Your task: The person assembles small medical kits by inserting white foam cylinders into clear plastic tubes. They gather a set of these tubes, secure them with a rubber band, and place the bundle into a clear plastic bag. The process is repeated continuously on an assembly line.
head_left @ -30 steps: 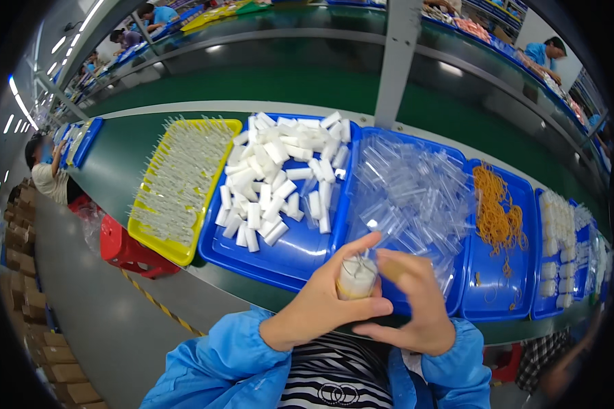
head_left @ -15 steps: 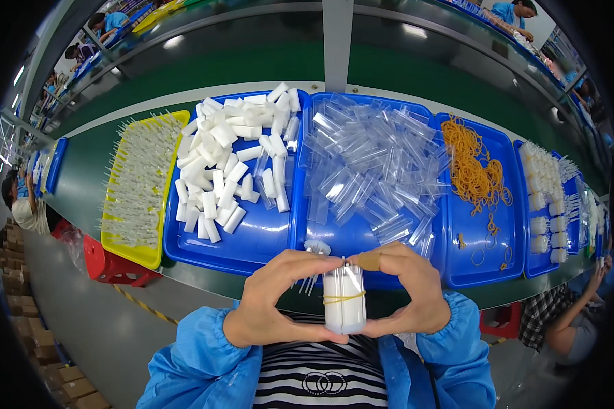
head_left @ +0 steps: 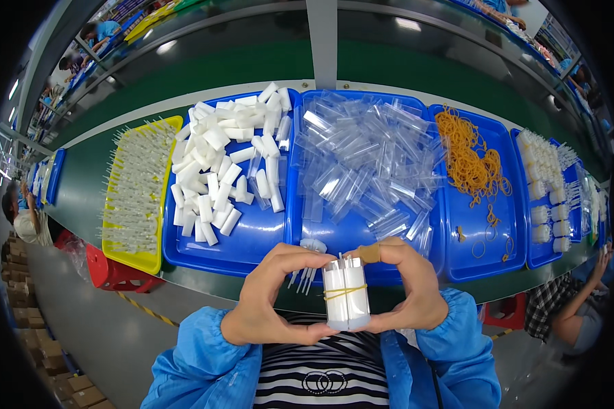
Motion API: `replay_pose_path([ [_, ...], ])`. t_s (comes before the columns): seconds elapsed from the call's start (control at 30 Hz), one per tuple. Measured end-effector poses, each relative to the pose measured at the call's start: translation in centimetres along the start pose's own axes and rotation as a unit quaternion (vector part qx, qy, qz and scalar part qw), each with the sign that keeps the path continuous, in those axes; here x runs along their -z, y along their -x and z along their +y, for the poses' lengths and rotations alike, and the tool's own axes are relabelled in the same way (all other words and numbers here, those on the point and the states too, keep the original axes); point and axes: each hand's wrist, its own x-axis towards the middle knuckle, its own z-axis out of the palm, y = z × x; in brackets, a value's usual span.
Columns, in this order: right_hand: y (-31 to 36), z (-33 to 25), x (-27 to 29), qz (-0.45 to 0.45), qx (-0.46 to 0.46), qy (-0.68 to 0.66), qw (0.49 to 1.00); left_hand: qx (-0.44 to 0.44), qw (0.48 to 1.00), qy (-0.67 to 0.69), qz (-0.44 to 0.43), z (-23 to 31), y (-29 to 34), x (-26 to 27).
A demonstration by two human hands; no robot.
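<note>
In front of my striped shirt, a bundle of white cylindrical pieces in clear plastic sleeves (head_left: 346,305) stands upright between my hands. A yellow rubber band (head_left: 346,292) circles its middle. My left hand (head_left: 274,298) grips it from the left, thumb at the lower end and fingertips at the upper rim. From the right, my right hand (head_left: 408,290) closes on it the same way, with a tan wrap (head_left: 370,253) on one finger. Thin pins stick up from the bundle's top. Just beyond my left fingertips, a cluster of thin white sticks (head_left: 307,278) lies partly hidden.
Along the green bench stand a yellow tray (head_left: 158,235) of thin tubes, a blue tray (head_left: 252,235) of white foam-like cylinders, a tray of clear plastic sleeves (head_left: 368,163), a tray of orange rubber bands (head_left: 472,160) and one of finished-looking white bundles (head_left: 542,198). Red stools (head_left: 112,273) stand below.
The bundle has turned slightly between my fingers, and two white cylinders now show side by side at its front. Both hands keep their hold. The view has shifted a little.
</note>
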Motion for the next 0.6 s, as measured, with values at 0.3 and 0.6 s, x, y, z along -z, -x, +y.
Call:
replay_pose_path([
  [0.3, 1.1, 2.0, -0.9, 0.038, -0.049, -0.064, 0.996, 0.035, 0.998, 0.006, -0.044, 0.8, -1.2, 0.6],
  [0.6, 0.6, 0.9, -1.1, -0.016, -0.063, -0.131, 0.989, 0.029, 0.985, 0.167, -0.036, -2.9, -0.6, 0.9],
])
